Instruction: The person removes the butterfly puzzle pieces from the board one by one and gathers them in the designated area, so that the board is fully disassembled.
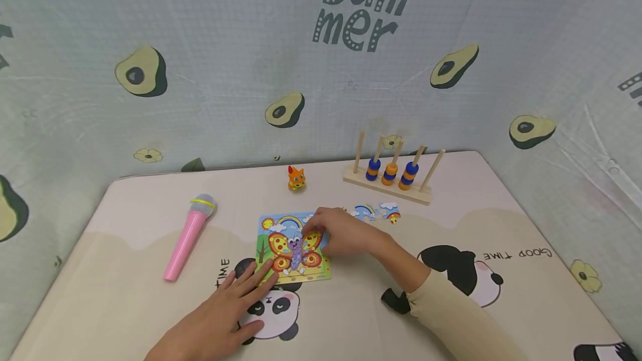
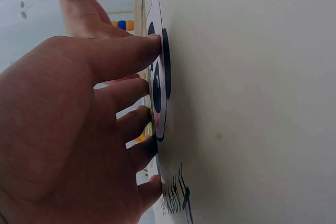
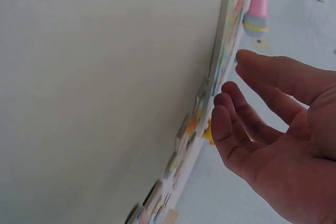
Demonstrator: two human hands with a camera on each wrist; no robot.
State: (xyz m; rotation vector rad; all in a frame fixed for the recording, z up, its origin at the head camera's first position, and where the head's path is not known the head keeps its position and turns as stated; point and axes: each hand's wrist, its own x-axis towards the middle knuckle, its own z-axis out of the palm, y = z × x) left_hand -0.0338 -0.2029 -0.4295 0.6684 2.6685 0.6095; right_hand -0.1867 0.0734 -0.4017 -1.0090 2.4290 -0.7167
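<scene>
A butterfly jigsaw puzzle (image 1: 295, 249) lies flat on the table, with a sun and rainbow in its picture. My left hand (image 1: 228, 308) rests with spread, straight fingers at the puzzle's lower left corner. Over the puzzle's right side is my right hand (image 1: 346, 233), its fingers bent loosely. The right wrist view shows that hand's fingers (image 3: 231, 121) curved beside the board, with nothing visible among them. Loose puzzle pieces lie just right of the board, among them a rainbow piece (image 1: 365, 211) and a cloud piece (image 1: 390, 212). The right hand partly covers others.
A pink toy microphone (image 1: 188, 238) lies left of the puzzle. Behind it stands a small orange fox figure (image 1: 296, 178). At the back right is a wooden peg rack (image 1: 388, 183) with blue and orange rings. Patterned cloth (image 1: 225, 71) hangs behind the table.
</scene>
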